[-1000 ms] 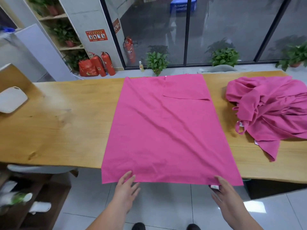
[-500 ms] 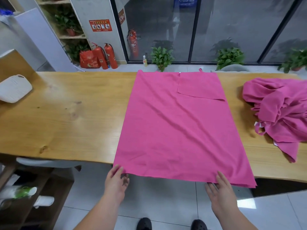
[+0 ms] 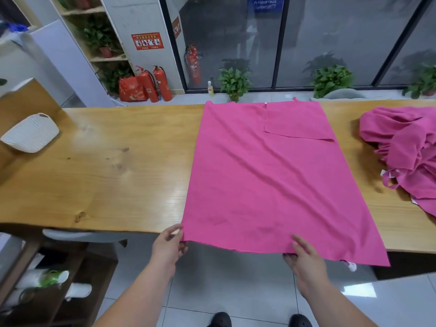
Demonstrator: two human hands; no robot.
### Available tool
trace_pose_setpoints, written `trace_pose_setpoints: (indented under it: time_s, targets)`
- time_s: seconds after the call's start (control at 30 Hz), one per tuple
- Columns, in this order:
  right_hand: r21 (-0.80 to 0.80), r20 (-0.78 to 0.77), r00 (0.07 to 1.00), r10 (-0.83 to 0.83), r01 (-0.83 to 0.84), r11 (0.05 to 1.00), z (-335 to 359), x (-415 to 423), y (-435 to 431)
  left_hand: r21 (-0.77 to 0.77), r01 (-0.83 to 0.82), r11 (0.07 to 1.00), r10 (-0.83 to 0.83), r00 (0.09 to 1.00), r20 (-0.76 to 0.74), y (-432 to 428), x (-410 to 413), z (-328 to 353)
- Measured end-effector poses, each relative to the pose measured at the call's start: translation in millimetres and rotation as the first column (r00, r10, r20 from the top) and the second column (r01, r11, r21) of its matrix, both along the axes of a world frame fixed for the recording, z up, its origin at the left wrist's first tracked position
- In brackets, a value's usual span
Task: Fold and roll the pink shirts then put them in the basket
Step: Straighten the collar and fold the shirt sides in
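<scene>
A pink shirt [image 3: 264, 180], folded into a long flat panel, lies across the wooden table [image 3: 106, 175] with its near hem hanging over the front edge. My left hand [image 3: 168, 247] pinches the hem's near left corner. My right hand [image 3: 303, 257] holds the hem further right, thumb on top and fingers underneath. A heap of more pink shirts [image 3: 405, 152] sits at the table's right end. The white basket [image 3: 30, 133] stands tilted at the far left.
A grey chair [image 3: 82, 234] is tucked under the table's front left. Low shelves [image 3: 47, 284] stand beside my left arm. Potted plants and fire extinguishers line the glass wall behind the table.
Both hands have closed on the shirt's near hem; a second ago they hovered open below it. The right hand has moved left along the hem. The camera shifted left.
</scene>
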State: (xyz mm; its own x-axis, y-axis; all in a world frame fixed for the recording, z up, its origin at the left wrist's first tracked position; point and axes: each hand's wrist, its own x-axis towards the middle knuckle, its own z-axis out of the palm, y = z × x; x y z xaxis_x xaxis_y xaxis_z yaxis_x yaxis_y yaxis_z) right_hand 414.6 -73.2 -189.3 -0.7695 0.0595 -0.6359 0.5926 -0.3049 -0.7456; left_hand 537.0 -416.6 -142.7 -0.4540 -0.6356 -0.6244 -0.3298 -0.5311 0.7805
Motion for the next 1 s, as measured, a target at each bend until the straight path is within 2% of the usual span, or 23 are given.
trace_pose_setpoints:
  time_s: [0.07, 0.13, 0.27, 0.4, 0.5, 0.6, 0.7, 0.77, 0.8, 0.87, 0.9, 0.93, 1.0]
  targets:
    - [0.013, 0.003, 0.997, -0.080, 0.080, 0.997, 6, -7, -2, 0.061, -0.015, 0.998, 0.023, 0.991, -0.130, -10, -3, 14]
    - [-0.004, -0.014, 0.990, -0.141, 0.141, 0.990, 10, -11, 0, 0.077, -0.015, 0.997, 0.028, 0.985, -0.170, -16, -5, 23]
    - [0.006, -0.008, 0.986, -0.168, 0.168, 0.986, 8, -8, 1, -0.010, 0.002, 1.000, -0.002, 1.000, 0.025, -16, 4, 16]
    - [-0.036, 0.029, 0.999, -0.021, 0.022, 0.999, 9, -2, -1, 0.049, 0.008, 0.999, -0.014, 0.992, 0.126, -19, 8, -2]
    - [-0.017, 0.073, 0.990, 0.118, -0.117, 0.993, 10, -3, 2, 0.087, 0.166, 0.982, -0.177, 0.975, 0.137, -24, 2, 0]
    - [0.048, 0.090, 0.982, 0.168, -0.173, 0.984, 12, -8, 4, 0.002, 0.336, 0.942, -0.330, 0.924, 0.194, -31, -8, 13]
    - [0.093, 0.064, 0.994, 0.094, -0.100, 0.991, 21, -14, 3, -0.185, 0.466, 0.865, -0.422, 0.877, 0.231, -34, -36, 47]
    - [0.073, 0.039, 0.999, 0.014, -0.017, 0.997, 27, -19, 2, -0.346, 0.486, 0.803, -0.466, 0.873, 0.143, -26, -64, 86]
    - [0.049, 0.021, 0.999, -0.043, 0.042, 0.998, 29, -22, 3, -0.403, 0.469, 0.786, -0.498, 0.866, 0.037, -20, -76, 107]
    - [-0.031, -0.022, 0.986, -0.162, 0.162, 0.986, 32, -28, 4, -0.432, 0.447, 0.783, -0.563, 0.805, -0.187, -9, -91, 144]
    - [-0.089, -0.040, 0.978, -0.205, 0.201, 0.976, 33, -31, 5, -0.442, 0.440, 0.782, -0.575, 0.783, -0.238, -8, -93, 151]
    - [-0.126, -0.050, 0.971, -0.233, 0.225, 0.966, 34, -32, 6, -0.448, 0.427, 0.785, -0.567, 0.787, -0.242, -10, -92, 151]
    - [-0.139, -0.028, 0.977, -0.211, 0.206, 0.969, 38, -28, 7, -0.465, 0.424, 0.777, -0.523, 0.846, -0.103, -21, -78, 128]
